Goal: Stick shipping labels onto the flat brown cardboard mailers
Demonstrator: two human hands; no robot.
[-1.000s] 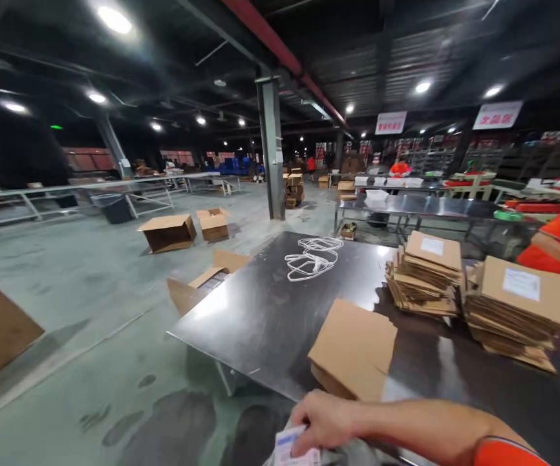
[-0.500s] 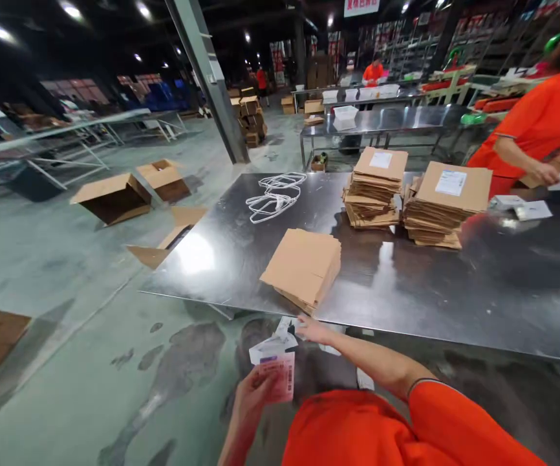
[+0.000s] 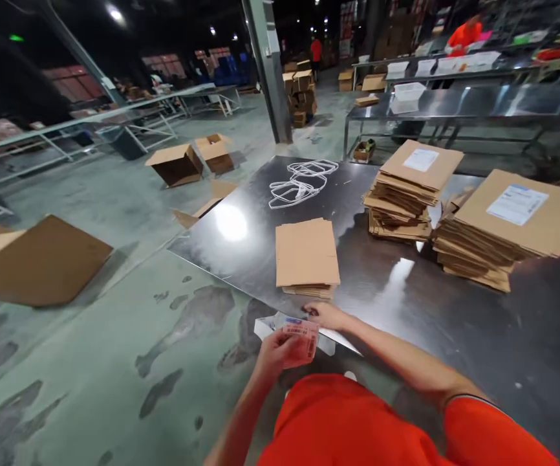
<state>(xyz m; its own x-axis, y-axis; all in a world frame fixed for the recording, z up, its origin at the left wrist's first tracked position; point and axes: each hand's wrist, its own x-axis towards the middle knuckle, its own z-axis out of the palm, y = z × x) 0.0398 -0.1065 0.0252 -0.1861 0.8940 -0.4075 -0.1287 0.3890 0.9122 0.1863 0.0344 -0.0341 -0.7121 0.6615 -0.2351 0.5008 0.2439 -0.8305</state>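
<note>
My left hand [image 3: 271,355] is closed on a pinkish printed label [image 3: 306,332], held low in front of the table's near edge. White paper pieces [image 3: 263,325] show just behind it. My right hand [image 3: 329,316] is at that edge, close to the label, its fingers curled together. Whatever may be between those fingertips is too small to make out. Just beyond the hands, a pile of flat brown cardboard mailers [image 3: 306,254] rests on the metal table [image 3: 241,259].
Two taller mailer stacks, a left one [image 3: 401,188] and a right one [image 3: 478,226], carry white labels on top. A looped white strap [image 3: 304,184] lies at the table's far side. Cardboard boxes [image 3: 47,265] stand on the floor to the left. Another person [image 3: 465,35] works farther back.
My view has swung left. The left hand has brought the label up and closer to my right hand, whose fingers went from stretched to curled.
</note>
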